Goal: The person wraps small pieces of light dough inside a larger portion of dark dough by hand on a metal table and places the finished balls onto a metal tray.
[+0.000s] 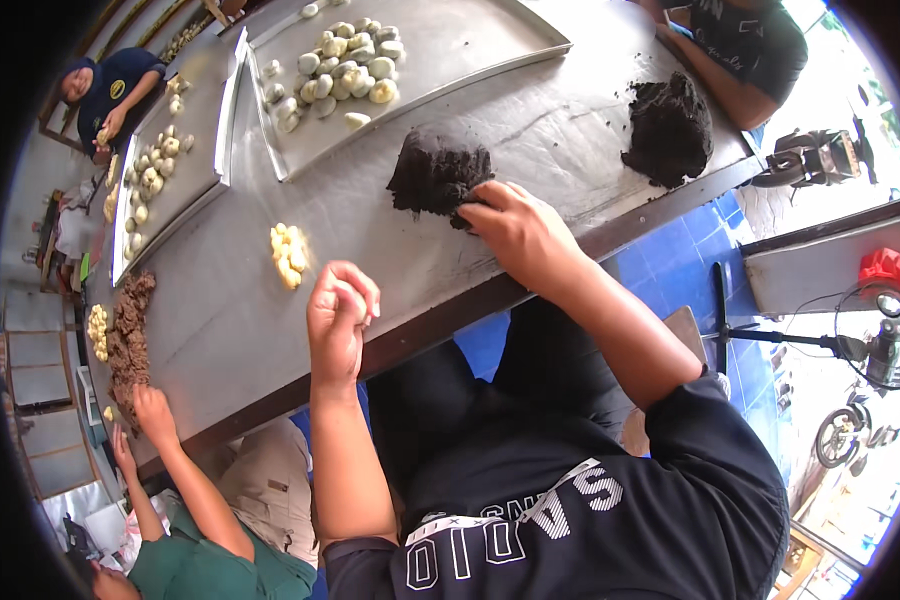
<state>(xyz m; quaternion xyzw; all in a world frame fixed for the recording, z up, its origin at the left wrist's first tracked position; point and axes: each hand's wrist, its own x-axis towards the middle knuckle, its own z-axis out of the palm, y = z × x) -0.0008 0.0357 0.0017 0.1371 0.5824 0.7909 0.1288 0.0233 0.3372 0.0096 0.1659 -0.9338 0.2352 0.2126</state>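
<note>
My right hand [518, 228] touches the near right edge of the big black dough lump [438, 165]. Its fingers are bent, but I can't tell if they pinch a bit of it. The lump sits on the metal table [360, 205] in front of me. My left hand [340, 318] is curled up; I can't tell if anything is inside. Near it lie small yellow pieces [288, 255]. Farther off, a tray [480, 50] holds pale balls [348, 68].
</note>
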